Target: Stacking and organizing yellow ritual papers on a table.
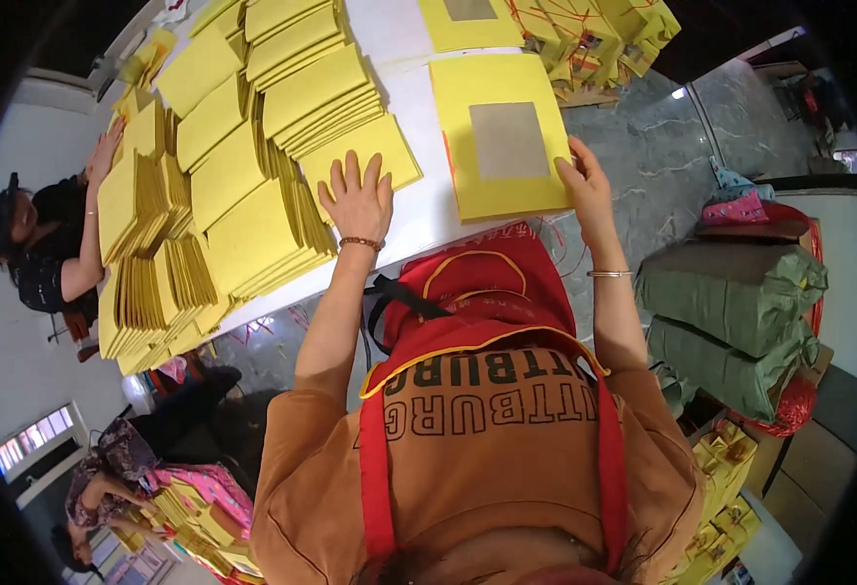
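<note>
My left hand point(358, 203) lies with fingers spread on a plain yellow paper piece point(390, 146), at the near end of a fanned stack. To the right, my right hand point(589, 193) pinches the right edge of a flat yellow paper bag point(506, 200), thumb on top. That bag has a grey rectangular window point(510, 141) and a small orange-red mark on its left edge. It lies on the white table point(414, 210), close to the front edge. Farther back, another windowed yellow piece point(470, 24) is partly cut off by the frame.
Fanned stacks of yellow paper point(219, 146) cover the table's left. Filled yellow bags with red cords point(584, 39) stand at the back right. Green wrapped bundles point(731, 292) sit on my right. One person point(53, 234) is at the table's left; another works at lower left.
</note>
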Available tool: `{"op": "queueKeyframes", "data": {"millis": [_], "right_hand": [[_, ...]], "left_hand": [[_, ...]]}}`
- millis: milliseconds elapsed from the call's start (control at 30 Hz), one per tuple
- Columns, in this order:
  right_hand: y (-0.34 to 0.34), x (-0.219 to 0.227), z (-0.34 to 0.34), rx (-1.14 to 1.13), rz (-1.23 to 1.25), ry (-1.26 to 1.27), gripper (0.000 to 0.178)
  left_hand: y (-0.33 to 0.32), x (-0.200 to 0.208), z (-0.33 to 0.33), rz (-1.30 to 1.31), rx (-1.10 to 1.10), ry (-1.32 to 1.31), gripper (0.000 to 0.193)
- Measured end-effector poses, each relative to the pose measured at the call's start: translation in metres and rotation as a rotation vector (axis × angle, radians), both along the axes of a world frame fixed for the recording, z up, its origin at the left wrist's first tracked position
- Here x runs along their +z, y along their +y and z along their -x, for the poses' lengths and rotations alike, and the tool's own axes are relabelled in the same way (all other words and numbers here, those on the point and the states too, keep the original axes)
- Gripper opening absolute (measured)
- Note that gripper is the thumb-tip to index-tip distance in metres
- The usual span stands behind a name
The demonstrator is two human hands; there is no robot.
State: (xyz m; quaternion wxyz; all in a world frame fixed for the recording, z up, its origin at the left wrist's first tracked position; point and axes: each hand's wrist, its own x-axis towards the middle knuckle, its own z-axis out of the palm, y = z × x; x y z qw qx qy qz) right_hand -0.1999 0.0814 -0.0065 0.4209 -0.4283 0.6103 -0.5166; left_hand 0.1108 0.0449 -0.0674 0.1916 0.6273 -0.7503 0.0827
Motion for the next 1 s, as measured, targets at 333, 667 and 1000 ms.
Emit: {"op": "queueKeyframes", "data": {"millis": [333,667,1000], "right_hand": [[0.014,0.010,-0.003,0.034,-0.013,0.126,0.046],[0.012,0.010,-0.002,0.045,0.106,0.344,0.044],[0.016,0.046,-0.047,0.158,0.355,0.707,0.045]], "left_hand": [[-0.011,0.061,0.046,0.037,-0.278,0.447,0.025],[-0.026,0.081,0.138,-0.273,-0.568,0.906,0.018],[-0.034,0.093,0.143,-0.763,-0.319,1.652,0.023]]}}
